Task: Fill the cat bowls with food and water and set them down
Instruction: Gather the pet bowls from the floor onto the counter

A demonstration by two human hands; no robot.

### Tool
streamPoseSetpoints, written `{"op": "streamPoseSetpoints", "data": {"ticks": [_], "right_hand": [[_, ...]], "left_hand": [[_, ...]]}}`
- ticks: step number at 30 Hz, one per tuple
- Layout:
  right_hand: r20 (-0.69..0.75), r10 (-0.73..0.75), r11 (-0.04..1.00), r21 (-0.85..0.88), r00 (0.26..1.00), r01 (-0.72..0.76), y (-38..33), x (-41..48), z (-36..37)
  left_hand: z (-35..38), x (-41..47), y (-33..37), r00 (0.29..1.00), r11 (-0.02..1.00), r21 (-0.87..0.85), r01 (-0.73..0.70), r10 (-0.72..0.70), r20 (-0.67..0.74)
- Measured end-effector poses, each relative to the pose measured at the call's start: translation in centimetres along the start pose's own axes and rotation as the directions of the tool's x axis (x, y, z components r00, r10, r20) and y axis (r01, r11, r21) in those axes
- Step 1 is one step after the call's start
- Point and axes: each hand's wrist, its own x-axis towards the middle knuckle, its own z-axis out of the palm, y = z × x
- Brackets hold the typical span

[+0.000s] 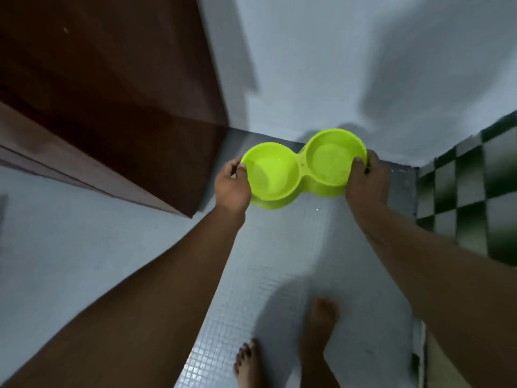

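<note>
A smooth, glossy lime-green plastic double bowl (pixel 301 176), two round wells joined in a figure eight, sits over a floor (pixel 279 261) of tiny grey mosaic tiles. Its wells face up and its long axis runs from 8 to 2 o'clock. The left hand (pixel 232 186) curls round the 8 o'clock rim and the right hand (pixel 366 180) round the 2 o'clock rim. A dark wooden door (pixel 112 107) stands at 10 o'clock.

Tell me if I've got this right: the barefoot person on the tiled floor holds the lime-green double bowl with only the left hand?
Not quite: both hands hold it. The head view shows the left hand gripping the double bowl at its left end and the right hand at its right end. Lime green, tiled floor, bare feet: all correct.
</note>
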Motion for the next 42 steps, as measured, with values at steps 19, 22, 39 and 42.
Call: {"op": "streamPoseSetpoints", "data": {"ticks": [19,22,39,42], "right_hand": [[-0.304,0.282,0.937,0.294,0.91,-0.192,-9.9,-27.8,-33.9],[-0.353,0.262,0.943,0.292,0.898,-0.16,-11.7,-32.4,-39.0],[-0.615,0.412,0.91,0.309,0.672,-0.275,-11.2,-59.2,-54.2],[-0.68,0.432,0.902,0.335,0.592,-0.274,-11.0,-64.7,-57.6]], "left_hand": [[-10.8,-30.8,16.9,0.948,0.994,-0.048,-0.101,0.11,0.298],[-13.1,-36.7,18.1,0.937,0.992,-0.099,-0.079,0.108,0.333],[-19.2,-56.3,15.8,0.667,0.99,-0.052,-0.132,0.127,0.734],[-19.5,-61.5,15.4,0.581,0.989,-0.034,-0.141,0.111,0.806]]}}
